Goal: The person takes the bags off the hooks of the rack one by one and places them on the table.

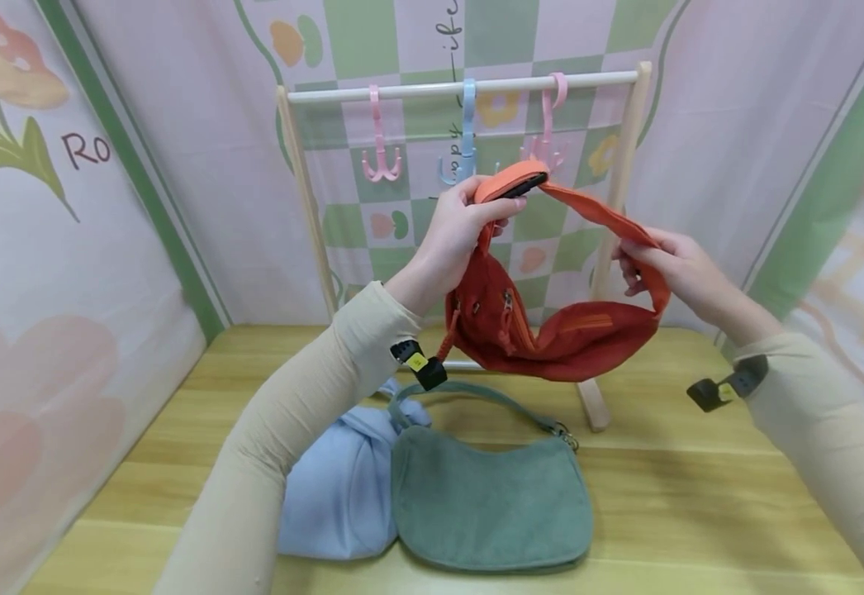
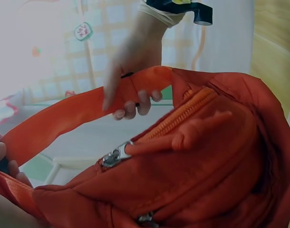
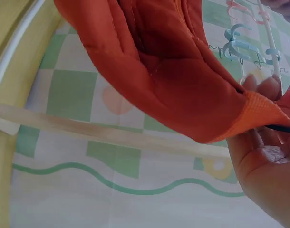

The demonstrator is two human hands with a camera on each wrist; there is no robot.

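A red-orange waist bag (image 1: pixel 551 339) hangs in the air between both hands, in front of the rack. At the upper left of its loop, the left hand (image 1: pixel 450 235) pinches the orange strap by the black buckle (image 1: pixel 521 186). The right hand (image 1: pixel 677 268) grips the strap (image 1: pixel 610 219) on the other side, thumb over it and fingers curled beneath. Zippers with cord pulls show on the bag's front in the left wrist view. The buckle end overlaps the lower part of the right pink hook (image 1: pixel 547 124) in the head view.
A white-barred rack (image 1: pixel 432 89) with wooden posts carries a left pink hook (image 1: pixel 381 153) and a blue hook (image 1: pixel 468 124) too. Below, a green shoulder bag (image 1: pixel 491 504) lies on the wooden table (image 1: pixel 670 512), beside a light blue bag (image 1: pixel 339 496) partly hidden by the left sleeve.
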